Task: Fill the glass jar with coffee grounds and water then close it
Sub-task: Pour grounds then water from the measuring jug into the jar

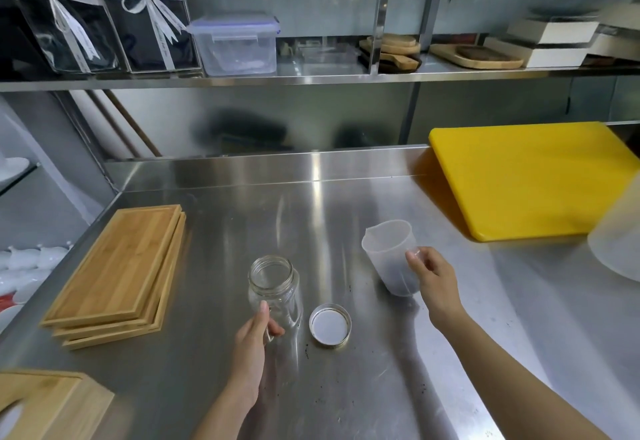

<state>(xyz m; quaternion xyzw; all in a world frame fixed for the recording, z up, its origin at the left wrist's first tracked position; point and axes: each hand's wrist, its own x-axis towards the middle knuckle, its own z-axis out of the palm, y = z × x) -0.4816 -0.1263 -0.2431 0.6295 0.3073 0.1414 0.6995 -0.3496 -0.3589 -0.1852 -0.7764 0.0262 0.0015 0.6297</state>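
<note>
Glass jar (273, 289) clear, empty, lidless — left hand (250, 349) gripping; right hand (434, 282) grips measuring cup (393, 258).

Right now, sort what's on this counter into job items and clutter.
For the job: glass jar, lid, plastic measuring cup, left hand, right hand.

Lying about: bamboo trays, yellow cutting board, translucent tub.
</note>
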